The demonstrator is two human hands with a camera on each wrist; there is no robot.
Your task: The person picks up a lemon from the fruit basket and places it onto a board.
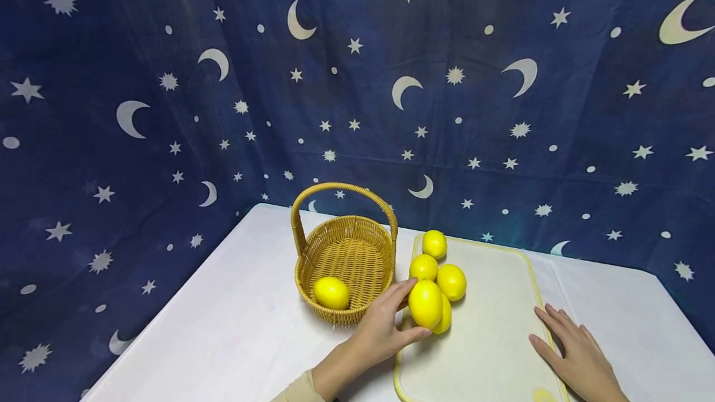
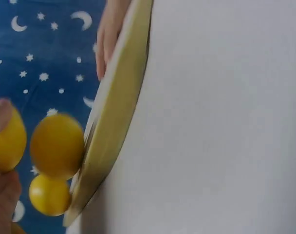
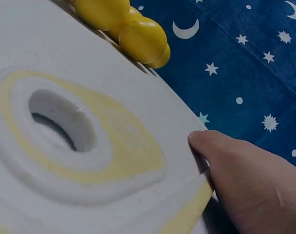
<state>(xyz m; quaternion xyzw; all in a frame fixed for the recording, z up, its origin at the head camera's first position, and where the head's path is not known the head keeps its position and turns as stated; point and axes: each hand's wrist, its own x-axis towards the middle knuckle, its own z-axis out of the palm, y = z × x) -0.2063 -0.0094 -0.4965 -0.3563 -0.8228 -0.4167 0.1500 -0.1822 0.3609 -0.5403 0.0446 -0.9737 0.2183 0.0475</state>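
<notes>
A yellow lemon (image 1: 426, 303) is between the thumb and fingers of my left hand (image 1: 385, 321), which grips it over the left side of a white cutting board (image 1: 486, 346) with a yellow rim. In the left wrist view, the held lemon (image 2: 10, 141) appears at the left edge, apart from the board. Several more lemons (image 1: 451, 282) are bunched on the board just behind it; one is partly hidden. My right hand (image 1: 581, 352) rests at the board's right edge with its fingers extended. Its thumb (image 3: 211, 146) touches that edge in the right wrist view.
Left of the board stands a wicker basket (image 1: 301, 278) with a tall arched handle; a single lemon (image 1: 332, 293) lies inside. A white cloth (image 1: 223, 315) covers the table. Behind hangs a dark blue curtain (image 1: 357, 79) with moons and stars. The board has a handle hole (image 3: 65, 122).
</notes>
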